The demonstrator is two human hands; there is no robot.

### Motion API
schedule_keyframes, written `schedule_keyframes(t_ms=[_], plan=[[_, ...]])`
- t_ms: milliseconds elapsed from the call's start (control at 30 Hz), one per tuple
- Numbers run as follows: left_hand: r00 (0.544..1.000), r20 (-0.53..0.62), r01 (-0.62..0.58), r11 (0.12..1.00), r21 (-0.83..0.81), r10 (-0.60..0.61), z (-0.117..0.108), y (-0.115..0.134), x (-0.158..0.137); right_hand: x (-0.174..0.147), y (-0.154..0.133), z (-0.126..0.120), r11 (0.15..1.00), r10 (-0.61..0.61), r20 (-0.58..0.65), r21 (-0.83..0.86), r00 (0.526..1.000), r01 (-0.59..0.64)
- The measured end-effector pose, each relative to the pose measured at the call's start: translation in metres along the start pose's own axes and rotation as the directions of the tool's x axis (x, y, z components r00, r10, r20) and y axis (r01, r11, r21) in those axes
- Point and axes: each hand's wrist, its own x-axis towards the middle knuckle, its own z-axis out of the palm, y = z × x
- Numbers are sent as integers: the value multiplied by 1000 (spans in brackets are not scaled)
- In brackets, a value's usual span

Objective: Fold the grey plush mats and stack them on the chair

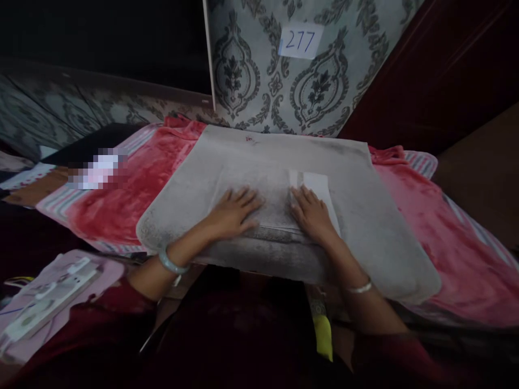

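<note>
While the left hand [237,212] and right hand [311,213] lie flat and spread, the folded grey cloth [271,192] could wrinkle if they push too hard.

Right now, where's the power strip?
The power strip lies at the lower left of the head view, on a pink surface, beside the left sleeve.

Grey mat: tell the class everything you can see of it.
The grey mat looks like worn fabric, with rounded near corners, dark smudges and a small red mark by its far edge. It lies spread over red cloth. A grey-and-white rectangle rests on it, beneath the left hand and right hand.
</note>
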Motion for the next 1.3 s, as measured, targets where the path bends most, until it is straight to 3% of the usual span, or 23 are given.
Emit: schedule_keyframes(t_ms=[167, 300, 467, 667, 900, 1067, 1200, 1300], plan=[[997, -64, -41, 999, 7, 42, 24, 15, -29, -67, -2, 5, 990, -114, -60, -86, 992, 109], [997, -65, -33, 999, 37, 36, 20, -6, -51, -83, 15, 3, 980, -186, -77, -87, 980, 180], [986, -168, -9, 1000, -14, 7, 23, -41, -79, -95, 41, -1, 971, -237, -112, -7, 965, 238], [965, -261, -43, 999, -18, 37, 24, -52, -79, -97, 63, 3, 951, -286, -194, 65, 938, 303], [960, -275, -33, 999, 30, 41, 19, -51, -75, -93, 65, 5, 970, -241, -156, 0, 958, 244], [948, -310, -77, 997, -5, 72, 15, -58, -79, -95, 65, 3, 973, -226, -246, -7, 943, 231], [933, -351, -122, 988, -92, 83, 1, -63, -72, -90, 75, -6, 957, -229, -312, 101, 922, 271], [917, -399, -106, 970, -217, 11, -28, -65, -58, -74, 81, -30, 933, -159, -367, 248, 917, 261]])
